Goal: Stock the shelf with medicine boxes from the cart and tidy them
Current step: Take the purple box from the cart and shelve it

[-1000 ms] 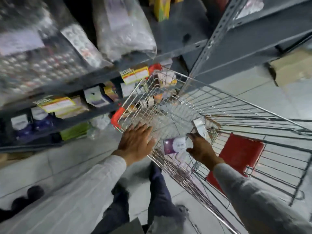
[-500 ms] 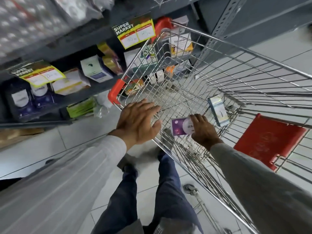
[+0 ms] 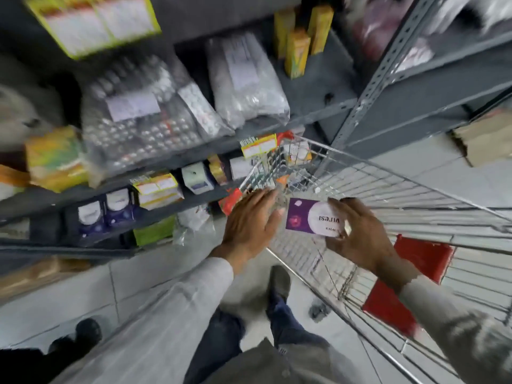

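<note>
My right hand (image 3: 360, 234) grips a purple and white medicine box (image 3: 313, 219) by its right end, held above the rim of the wire cart (image 3: 415, 195). My left hand (image 3: 249, 223) hovers just left of the box with fingers spread, its fingertips near the box's left edge and over the cart's corner. The grey metal shelf (image 3: 171, 162) stands to the left and ahead, with medicine boxes on its lower levels and bagged blister packs (image 3: 144, 117) on the level above.
A red flap (image 3: 410, 278) hangs inside the cart at the right. Small boxes show at the cart's far end (image 3: 296, 153). A perforated grey upright (image 3: 371, 90) rises beside the cart. Yellow boxes (image 3: 299, 42) stand at the upper shelf. A cardboard carton (image 3: 487, 137) lies at far right.
My right hand has lifted the purple box out of the cart bottom to above the rim. My left hand left the rim and moved toward the box. The view tilted up.
</note>
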A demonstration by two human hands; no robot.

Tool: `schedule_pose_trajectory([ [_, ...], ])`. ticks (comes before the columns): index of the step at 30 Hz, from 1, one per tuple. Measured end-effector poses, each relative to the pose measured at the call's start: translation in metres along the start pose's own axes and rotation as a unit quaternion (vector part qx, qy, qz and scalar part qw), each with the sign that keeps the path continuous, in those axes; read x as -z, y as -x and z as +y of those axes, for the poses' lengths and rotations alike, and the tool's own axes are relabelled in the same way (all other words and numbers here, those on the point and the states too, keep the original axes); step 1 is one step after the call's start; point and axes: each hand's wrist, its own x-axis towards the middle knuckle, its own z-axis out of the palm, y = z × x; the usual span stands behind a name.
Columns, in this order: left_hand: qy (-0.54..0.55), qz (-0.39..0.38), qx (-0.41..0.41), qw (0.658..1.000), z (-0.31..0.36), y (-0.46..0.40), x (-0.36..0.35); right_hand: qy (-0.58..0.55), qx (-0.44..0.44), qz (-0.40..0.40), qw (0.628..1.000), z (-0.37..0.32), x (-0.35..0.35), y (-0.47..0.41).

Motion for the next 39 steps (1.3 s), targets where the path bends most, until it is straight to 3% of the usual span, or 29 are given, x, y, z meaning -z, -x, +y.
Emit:
schedule_pose_trajectory([
  [4,0.022,0.188,-0.058,0.980,0.015,0.014,0.101,-0.026,0.081,0.120,0.989,-0.069,0.084,-0.010],
  [8,-0.024,0.376,-0.122,0.918,0.010,0.021,0.225,-0.103,0.164,0.205,0.959,-0.142,0.165,-0.031],
  [12,-0.108,0.470,-0.128,0.866,0.002,0.013,0.331,-0.152,0.221,0.271,0.924,-0.212,0.233,-0.061],
  [14,-0.145,0.457,-0.097,0.872,-0.003,0.002,0.365,-0.166,0.235,0.293,0.912,-0.247,0.259,-0.083],
  [18,-0.191,0.345,0.020,0.919,-0.015,-0.019,0.395,-0.186,0.221,0.294,0.911,-0.314,0.295,-0.145],
  [23,-0.238,0.301,0.088,0.919,-0.033,-0.033,0.385,-0.190,0.191,0.222,0.937,-0.362,0.295,-0.215],
  [34,-0.251,0.292,0.092,0.918,-0.037,-0.038,0.384,-0.176,0.205,0.192,0.944,-0.358,0.256,-0.240],
  [39,-0.203,0.321,0.070,0.922,-0.034,-0.032,0.381,-0.264,0.216,0.189,0.921,-0.340,0.240,-0.219],
])
